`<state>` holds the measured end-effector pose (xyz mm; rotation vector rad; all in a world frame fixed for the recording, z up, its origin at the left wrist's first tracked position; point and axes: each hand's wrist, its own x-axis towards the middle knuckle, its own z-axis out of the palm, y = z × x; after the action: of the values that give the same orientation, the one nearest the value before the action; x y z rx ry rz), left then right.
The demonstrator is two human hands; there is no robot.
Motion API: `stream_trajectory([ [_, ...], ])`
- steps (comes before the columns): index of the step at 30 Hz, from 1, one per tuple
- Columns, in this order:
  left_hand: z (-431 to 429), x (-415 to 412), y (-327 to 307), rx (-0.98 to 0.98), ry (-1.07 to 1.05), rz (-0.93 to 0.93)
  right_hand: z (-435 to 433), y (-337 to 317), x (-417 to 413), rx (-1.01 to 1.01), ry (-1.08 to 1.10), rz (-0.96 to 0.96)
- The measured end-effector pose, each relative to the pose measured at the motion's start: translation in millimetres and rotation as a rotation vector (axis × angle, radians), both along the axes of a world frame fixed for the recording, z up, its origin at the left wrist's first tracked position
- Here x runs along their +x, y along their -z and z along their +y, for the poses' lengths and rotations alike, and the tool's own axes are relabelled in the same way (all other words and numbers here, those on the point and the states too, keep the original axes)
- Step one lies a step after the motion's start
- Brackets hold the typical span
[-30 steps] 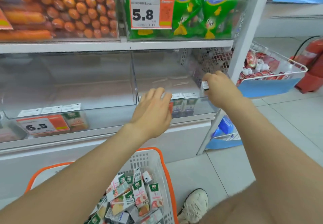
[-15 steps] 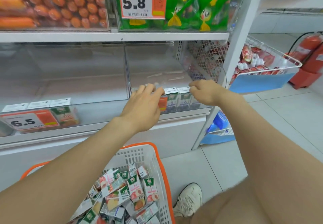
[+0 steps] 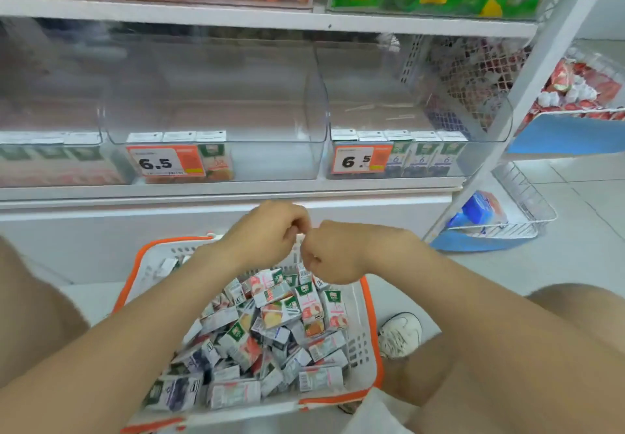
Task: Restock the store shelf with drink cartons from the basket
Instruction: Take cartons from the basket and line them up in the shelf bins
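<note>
A white basket with an orange rim (image 3: pixel 371 325) stands on the floor below me, holding several small drink cartons (image 3: pixel 270 328) in a loose heap. My left hand (image 3: pixel 267 234) and my right hand (image 3: pixel 333 254) hover side by side over the basket's far edge, fingers curled, nothing visible in either. On the shelf, the right clear bin (image 3: pixel 480 149) holds a front row of several blue-labelled cartons (image 3: pixel 421 154). The middle clear bin (image 3: pixel 270 149) holds three orange-labelled cartons (image 3: pixel 213 156) at its left front.
A left bin (image 3: pixel 50 159) has cartons too. Orange price tags reading 6.5 (image 3: pixel 165 161) sit on the bin fronts. Sausages and green packs fill the shelf above. Wire racks (image 3: pixel 527 217) hang off the shelf's right end. My white shoe (image 3: pixel 400 332) is beside the basket.
Both hands have pulled back from the right bin and come down together over the basket. The cartons they set in now stand in the bin's front row.
</note>
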<state>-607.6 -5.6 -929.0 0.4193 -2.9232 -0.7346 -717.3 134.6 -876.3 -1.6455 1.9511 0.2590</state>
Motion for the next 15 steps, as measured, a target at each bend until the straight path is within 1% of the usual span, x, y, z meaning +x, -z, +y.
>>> stream_trajectory([
  [3,-7.6,40.2,41.3,0.09,0.034,-0.282,-14.4,43.7,29.3,0.169,-0.082,-0.051],
  [5,-10.1,60.4,67.5,0.118,0.027,-0.413,-20.2,69.3,42.3,0.25,-0.113,-0.077],
  [7,-11.8,72.9,91.3,0.141,-0.012,-0.507,-23.5,92.2,49.5,0.294,-0.141,-0.064],
  [15,-17.1,106.8,156.3,0.195,-0.104,-0.752,-30.5,169.4,39.0,0.183,-0.027,0.059],
])
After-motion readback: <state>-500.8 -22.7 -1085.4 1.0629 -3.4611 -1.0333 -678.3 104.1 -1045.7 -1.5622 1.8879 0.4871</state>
